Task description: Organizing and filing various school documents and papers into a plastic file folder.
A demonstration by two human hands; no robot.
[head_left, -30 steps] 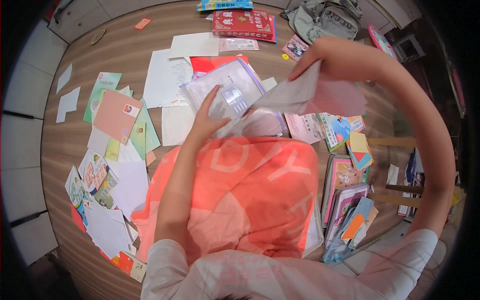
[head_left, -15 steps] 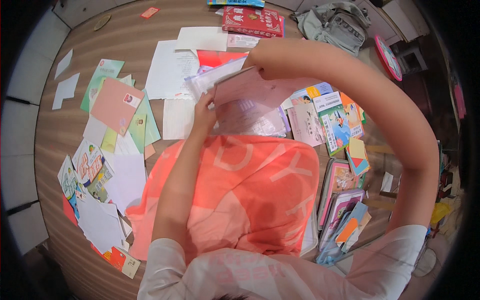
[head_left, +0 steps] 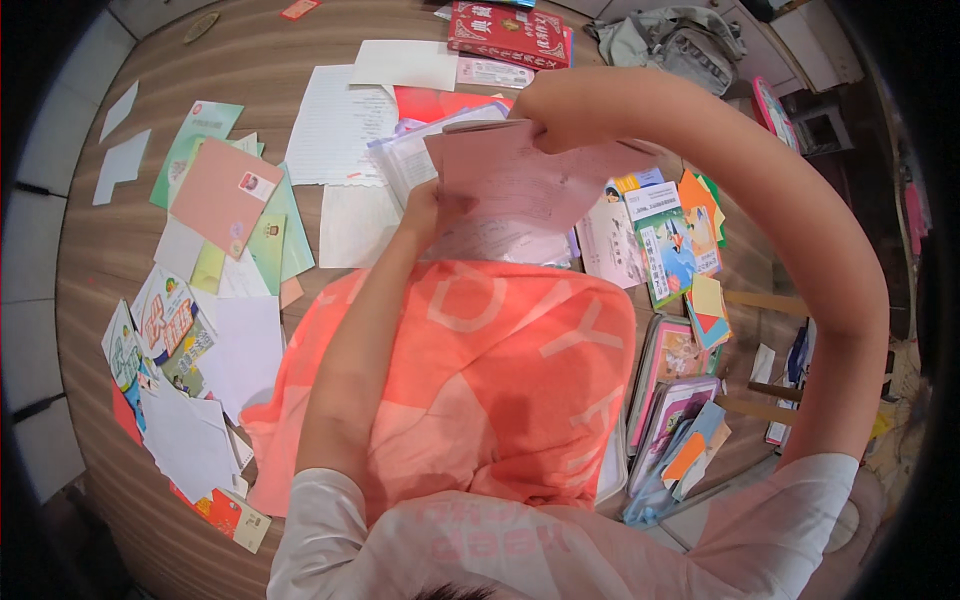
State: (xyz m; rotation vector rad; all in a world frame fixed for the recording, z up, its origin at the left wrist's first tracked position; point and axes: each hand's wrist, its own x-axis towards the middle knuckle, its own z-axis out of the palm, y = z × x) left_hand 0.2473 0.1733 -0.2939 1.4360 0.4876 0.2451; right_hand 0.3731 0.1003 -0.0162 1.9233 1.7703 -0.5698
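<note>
- and here is the pinkish paper [head_left: 540,185], held up at upper centre of the frame, tilted over a purple-edged folder [head_left: 398,155]!
- the right hand [head_left: 540,112] has it by the top edge, its grip closed on the paper, the arm arching round from the right side.
- the left hand [head_left: 428,212] is at the paper's left edge, fingers partly hidden; i cannot tell whether that grip is pinching or merely steadying.
- just below, lower centre, a coral cloth [head_left: 540,345] spreads wide.
- over to upper left of centre, a lined sheet [head_left: 330,130] lies flat.
- far left, a salmon booklet [head_left: 215,195] sits on a green booklet [head_left: 190,140], with white sheets [head_left: 190,440] lower down.
- top centre, a thick red book [head_left: 508,35]; to its right, a grey backpack [head_left: 640,40].
- right of centre, a blue-and-green booklet [head_left: 668,255].
</note>
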